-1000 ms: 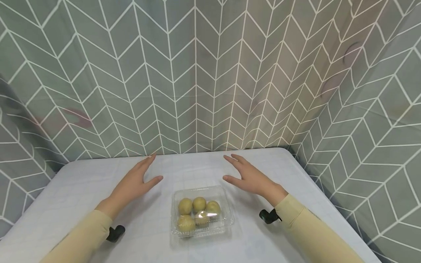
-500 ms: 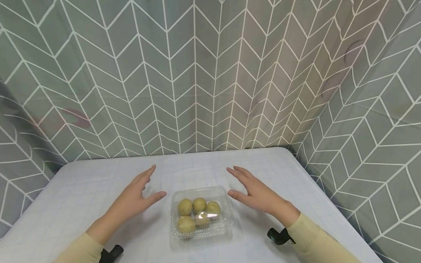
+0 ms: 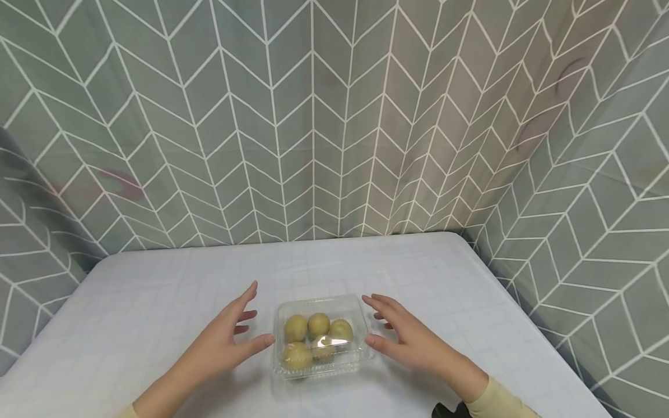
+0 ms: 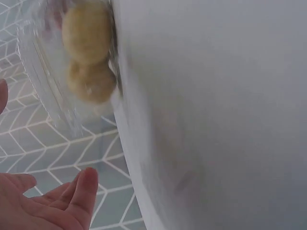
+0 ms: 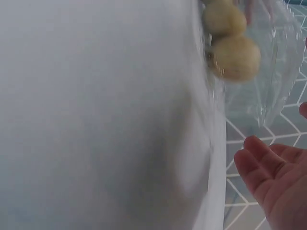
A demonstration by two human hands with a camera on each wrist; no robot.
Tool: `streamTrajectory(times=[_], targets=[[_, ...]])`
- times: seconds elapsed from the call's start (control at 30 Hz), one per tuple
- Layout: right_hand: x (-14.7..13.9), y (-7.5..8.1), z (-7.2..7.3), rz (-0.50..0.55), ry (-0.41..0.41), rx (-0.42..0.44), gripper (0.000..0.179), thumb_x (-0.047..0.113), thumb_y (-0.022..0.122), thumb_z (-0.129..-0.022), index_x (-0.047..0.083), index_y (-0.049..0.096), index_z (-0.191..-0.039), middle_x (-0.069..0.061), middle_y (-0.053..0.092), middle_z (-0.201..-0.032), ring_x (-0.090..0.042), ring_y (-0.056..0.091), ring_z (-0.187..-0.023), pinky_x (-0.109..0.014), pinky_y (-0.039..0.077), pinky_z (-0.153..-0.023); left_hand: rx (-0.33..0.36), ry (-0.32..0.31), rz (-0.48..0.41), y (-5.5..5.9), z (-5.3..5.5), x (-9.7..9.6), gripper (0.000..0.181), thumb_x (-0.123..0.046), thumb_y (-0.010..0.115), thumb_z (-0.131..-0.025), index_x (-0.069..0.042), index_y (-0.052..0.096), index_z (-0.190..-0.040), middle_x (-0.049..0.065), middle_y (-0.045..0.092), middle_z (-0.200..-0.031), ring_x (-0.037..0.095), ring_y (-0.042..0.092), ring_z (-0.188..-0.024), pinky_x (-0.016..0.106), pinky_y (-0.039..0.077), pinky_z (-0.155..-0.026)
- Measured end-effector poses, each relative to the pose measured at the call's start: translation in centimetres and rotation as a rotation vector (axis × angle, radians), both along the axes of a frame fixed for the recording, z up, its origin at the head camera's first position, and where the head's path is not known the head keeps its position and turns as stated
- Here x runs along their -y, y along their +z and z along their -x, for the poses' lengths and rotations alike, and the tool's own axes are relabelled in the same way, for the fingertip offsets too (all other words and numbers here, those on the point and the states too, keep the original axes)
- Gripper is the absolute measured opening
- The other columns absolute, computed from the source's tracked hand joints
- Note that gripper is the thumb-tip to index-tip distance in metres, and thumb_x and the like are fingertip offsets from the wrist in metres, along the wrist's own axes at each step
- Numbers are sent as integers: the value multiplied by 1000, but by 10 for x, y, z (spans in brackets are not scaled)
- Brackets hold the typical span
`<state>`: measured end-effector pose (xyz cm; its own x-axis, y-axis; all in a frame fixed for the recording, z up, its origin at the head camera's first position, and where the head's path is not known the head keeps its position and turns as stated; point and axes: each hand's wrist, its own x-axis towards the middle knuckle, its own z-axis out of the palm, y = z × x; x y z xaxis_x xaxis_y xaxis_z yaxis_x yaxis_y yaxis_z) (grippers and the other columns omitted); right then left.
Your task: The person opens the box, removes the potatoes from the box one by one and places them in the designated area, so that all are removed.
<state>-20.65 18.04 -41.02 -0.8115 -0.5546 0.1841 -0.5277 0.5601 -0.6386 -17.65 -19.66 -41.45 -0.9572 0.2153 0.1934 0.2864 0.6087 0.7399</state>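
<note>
A lidded clear plastic clamshell box [image 3: 355, 313] sits on the table in the head view, with several round yellow-green fruits [image 3: 297, 355] inside. At its left side is my left hand [image 3: 222, 342], fingers spread and thumb tip right by the box's edge. Across from it, my right hand [image 3: 410, 339] is held with relaxed fingers, its thumb tip close to the box's right edge. Neither hand holds anything. Both wrist views show the box's side, the fruits through the plastic, and the fingers of the left hand [image 4: 57, 201] and right hand [image 5: 278, 177] beside it.
A white cloth covers the table [image 3: 172, 290], which has rounded far corners. Behind and to the right hangs a grey-green curtain [image 3: 324, 145] with white chevron lines. A black wrist device [image 3: 450, 410] shows below the right wrist.
Both hands have come back toward me and lower, from beyond the box to either side of it. Their thumbs are now closer to its edges. The box has not moved.
</note>
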Motion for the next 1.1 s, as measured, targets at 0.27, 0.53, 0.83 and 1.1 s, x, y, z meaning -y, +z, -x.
streamTrajectory(times=[0.27,0.53,0.83,1.1], targets=[[1,-6,-23,87,14,88,64,37,63,-98,19,38,-153,-10,34,-152,-22,57,-118,-38,51,-91,148,-21,-115,-4,-22,-14,98,-46,79,-83,-31,18,-158,9,28,-157,29,54,-125,31,52,-90],[8,-12,-35,128,19,137,60,33,63,-99,22,39,-152,-8,33,-154,-16,57,-114,-34,51,-89,244,-5,-186,-3,-38,-23,96,-43,80,-82,-35,21,-157,6,26,-158,29,54,-125,33,52,-90],[9,-16,-40,174,16,187,55,34,62,-99,20,43,-149,-7,34,-155,-15,57,-116,-32,54,-85,206,-93,-140,-2,-38,-29,93,-42,80,-83,-23,27,-157,13,21,-160,35,54,-124,29,52,-88],[9,-20,-40,247,25,95,51,32,65,-97,16,51,-144,-9,45,-149,-17,61,-115,-32,55,-85,170,-179,-114,-8,-34,-27,93,-42,82,-80,-16,34,-155,17,20,-160,38,55,-121,28,54,-85]])
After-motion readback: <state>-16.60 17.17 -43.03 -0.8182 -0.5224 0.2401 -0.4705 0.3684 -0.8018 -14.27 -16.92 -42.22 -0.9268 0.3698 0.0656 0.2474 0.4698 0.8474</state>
